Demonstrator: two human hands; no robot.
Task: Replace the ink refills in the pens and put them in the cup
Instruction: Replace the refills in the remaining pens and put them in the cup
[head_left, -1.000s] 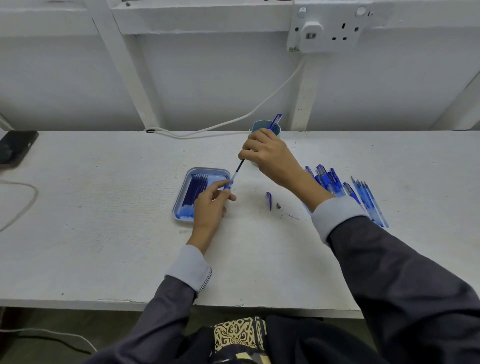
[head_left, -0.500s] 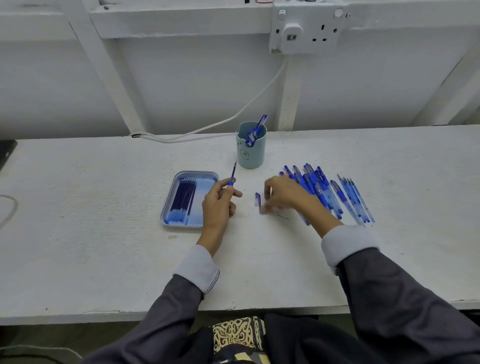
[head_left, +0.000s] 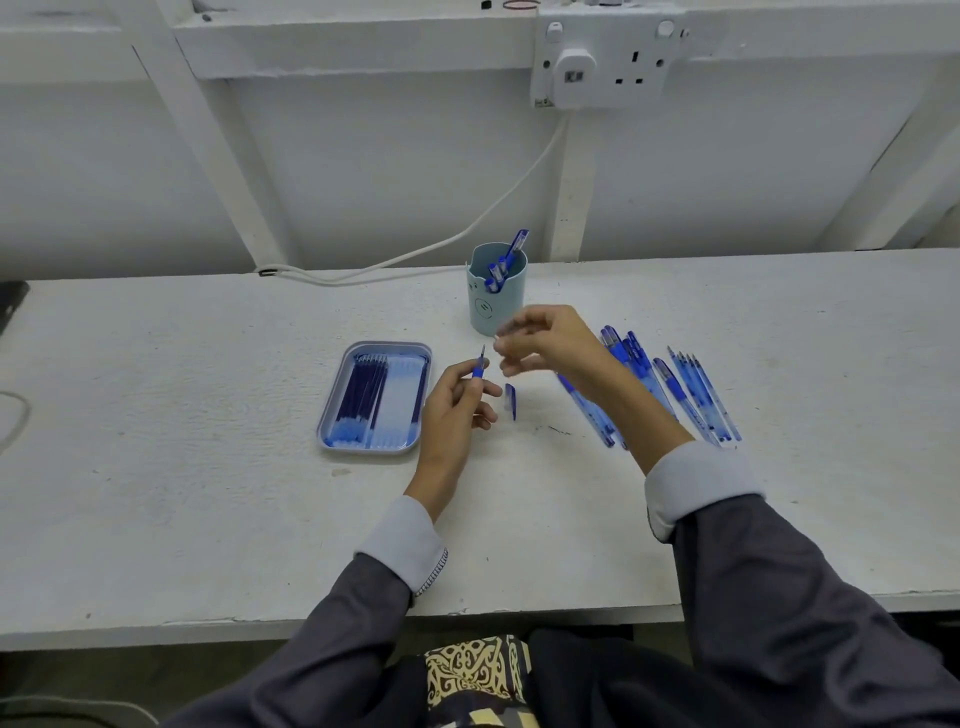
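Note:
My left hand (head_left: 454, 408) grips a blue pen barrel (head_left: 478, 370), its refill tip pointing up, just right of the blue tray (head_left: 410, 347) holding several dark refills (head_left: 363, 400). My right hand (head_left: 553, 343) hovers blurred above the table in front of the light-blue cup (head_left: 485, 312), fingertips pinched around what seems a small pen part. The cup holds a few pens (head_left: 506, 257). A blue pen cap (head_left: 510, 401) lies on the table between my hands. Several blue pens (head_left: 680, 395) lie in a row to the right, partly hidden by my right wrist.
A white wall socket with a plug (head_left: 576, 73) sits above, and its cable (head_left: 467, 234) runs down onto the back of the table. A dark object (head_left: 10, 301) lies at the far left edge. The table's front edge (head_left: 311, 626) is close to my body.
My right hand left the cup, dropped to the table beside the cap, then rose again. The small part by the cap is gone from the table. My left hand kept the pen.

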